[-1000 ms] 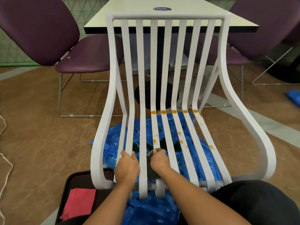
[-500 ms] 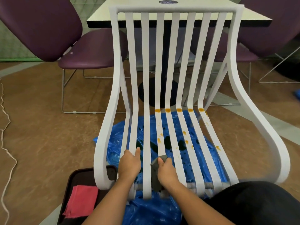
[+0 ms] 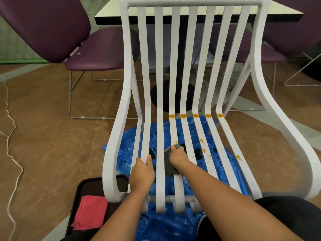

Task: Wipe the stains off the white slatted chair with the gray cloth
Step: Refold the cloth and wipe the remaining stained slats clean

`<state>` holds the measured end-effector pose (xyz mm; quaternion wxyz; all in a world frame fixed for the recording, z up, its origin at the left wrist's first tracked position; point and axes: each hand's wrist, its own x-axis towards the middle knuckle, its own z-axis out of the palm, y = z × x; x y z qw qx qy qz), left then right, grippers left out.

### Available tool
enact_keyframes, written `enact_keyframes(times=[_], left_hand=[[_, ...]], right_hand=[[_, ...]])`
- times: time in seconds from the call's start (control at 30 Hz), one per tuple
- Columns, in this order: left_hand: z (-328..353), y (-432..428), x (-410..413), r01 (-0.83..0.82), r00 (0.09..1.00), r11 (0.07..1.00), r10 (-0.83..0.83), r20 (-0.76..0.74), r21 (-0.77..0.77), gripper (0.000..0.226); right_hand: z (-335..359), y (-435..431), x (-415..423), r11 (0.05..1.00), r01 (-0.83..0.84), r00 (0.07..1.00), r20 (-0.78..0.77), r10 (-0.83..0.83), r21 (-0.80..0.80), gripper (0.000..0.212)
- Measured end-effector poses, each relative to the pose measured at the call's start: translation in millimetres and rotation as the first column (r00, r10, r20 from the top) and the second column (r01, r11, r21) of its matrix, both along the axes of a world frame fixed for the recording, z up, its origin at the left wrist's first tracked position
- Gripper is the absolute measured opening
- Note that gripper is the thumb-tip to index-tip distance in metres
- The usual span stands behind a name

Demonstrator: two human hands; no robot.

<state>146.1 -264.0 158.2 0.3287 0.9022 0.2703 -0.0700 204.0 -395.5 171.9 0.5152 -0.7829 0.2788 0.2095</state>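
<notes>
white slatted chair (image 3: pixel 159 84) with orange stains (image 3: pixel 195 115), gray cloth (image 3: pixel 169 162), blue plastic sheet (image 3: pixel 173 226), purple chairs (image 3: pixel 52 28), red cloth (image 3: pixel 90 213).

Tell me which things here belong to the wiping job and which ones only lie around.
Job: white slatted chair; orange stains on its seat slats; gray cloth, held by the right hand; left hand, gripping a slat.

Lying about: red cloth in a dark tray; blue plastic sheet under the chair; purple chairs; table; white cord.

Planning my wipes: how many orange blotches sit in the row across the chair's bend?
5 blotches, one per slat where the chair bends: third, fourth, fifth, sixth and seventh from the left. Smaller drips nearer aren't counted.
</notes>
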Motion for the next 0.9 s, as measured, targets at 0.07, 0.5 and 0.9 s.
enact_keyframes(times=[0.07,0.5,0.9], left_hand=[[-0.9,-0.3,-0.1,0.002,1.0,1.0,-0.002,-0.004,0.009,0.052],[-4.5,-1.9,-0.2,-0.011,1.0,0.999,0.011,0.009,0.038,0.053],[-2.2,1.8,4.8,-0.145,0.989,0.966,0.14,-0.036,-0.214,0.046]], right_hand=[[-4.3,-0.7,-7.4,1.0,-0.005,1.0,0.008,0.004,0.005,0.046],[-7.6,1.1,33.1,0.998,-0.006,1.0,0.012,0.007,-0.067,0.048],[-6.1,5.7,45.6,0.995,-0.01,1.0,0.009,0.011,-0.104,0.043]])
